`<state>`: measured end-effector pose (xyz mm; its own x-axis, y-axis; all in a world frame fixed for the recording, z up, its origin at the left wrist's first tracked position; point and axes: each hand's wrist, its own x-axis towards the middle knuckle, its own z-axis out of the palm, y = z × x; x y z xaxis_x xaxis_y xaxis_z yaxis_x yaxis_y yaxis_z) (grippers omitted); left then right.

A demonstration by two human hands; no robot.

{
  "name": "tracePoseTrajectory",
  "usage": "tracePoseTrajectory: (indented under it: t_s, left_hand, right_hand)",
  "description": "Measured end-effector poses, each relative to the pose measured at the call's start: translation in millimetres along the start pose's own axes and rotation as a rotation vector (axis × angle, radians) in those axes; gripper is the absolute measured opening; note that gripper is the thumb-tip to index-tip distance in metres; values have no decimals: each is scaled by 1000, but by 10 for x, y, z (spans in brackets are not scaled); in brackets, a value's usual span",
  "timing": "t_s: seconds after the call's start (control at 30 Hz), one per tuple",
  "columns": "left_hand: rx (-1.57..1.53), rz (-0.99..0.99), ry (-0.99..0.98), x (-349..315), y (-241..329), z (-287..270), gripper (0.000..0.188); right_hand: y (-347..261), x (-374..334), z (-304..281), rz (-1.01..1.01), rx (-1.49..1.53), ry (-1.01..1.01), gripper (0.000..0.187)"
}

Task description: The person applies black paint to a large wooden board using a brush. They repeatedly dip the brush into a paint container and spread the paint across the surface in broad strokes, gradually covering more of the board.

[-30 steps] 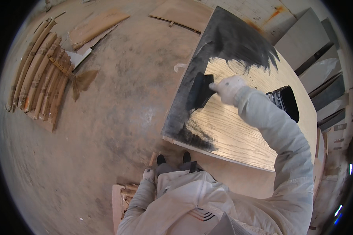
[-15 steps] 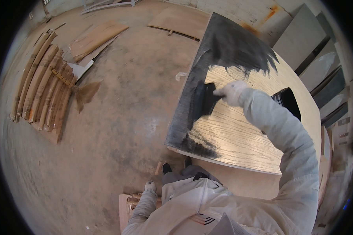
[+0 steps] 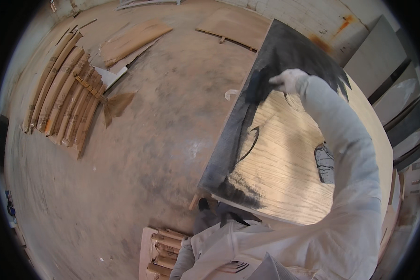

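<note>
My right hand (image 3: pixel 289 80), in a pale glove, is closed around a wide black brush (image 3: pixel 257 86), blurred and hard to separate from the dark coating around it. The brush lies against the far-left part of a wood-grained board (image 3: pixel 284 154). Black coating covers the board's far end and left edge, with a thin curved black line on the bare grain. Partly hidden behind my right sleeve stands a black-smeared container (image 3: pixel 324 163) on the board. My left hand (image 3: pixel 186 241) hangs low beside my body, near some brown wrapped strips (image 3: pixel 167 245); its fingers are hidden.
A stack of brown wrapped lengths (image 3: pixel 63 93) lies on the floor at left, with a flat brown package (image 3: pixel 135 41) beyond it. Another panel (image 3: pixel 228 25) lies at the far side. Grey panels (image 3: pixel 378 56) lean against the wall at right.
My right hand and the brush have moved away from me, toward the board's far end. My left hand has drawn lower and closer to my body. The whole view has shifted slightly.
</note>
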<state>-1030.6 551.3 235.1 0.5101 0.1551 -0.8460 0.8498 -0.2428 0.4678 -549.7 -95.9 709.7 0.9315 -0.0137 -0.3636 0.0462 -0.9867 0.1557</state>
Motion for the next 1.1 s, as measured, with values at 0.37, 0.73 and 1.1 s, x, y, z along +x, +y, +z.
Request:
tracePoseTrajectory:
  t_s: [0.37, 0.73, 1.1]
  left_hand:
    - [-208, -41, 178, 242, 696, 201, 23]
    - [166, 120, 141, 192, 701, 45, 29]
    - [172, 74, 72, 633, 854, -185, 29]
  right_hand:
    - [-239, 58, -240, 64, 0, -66, 55]
    - [-355, -299, -176, 71, -51, -130, 54]
    - [-1201, -1949, 144, 23, -14, -357, 57]
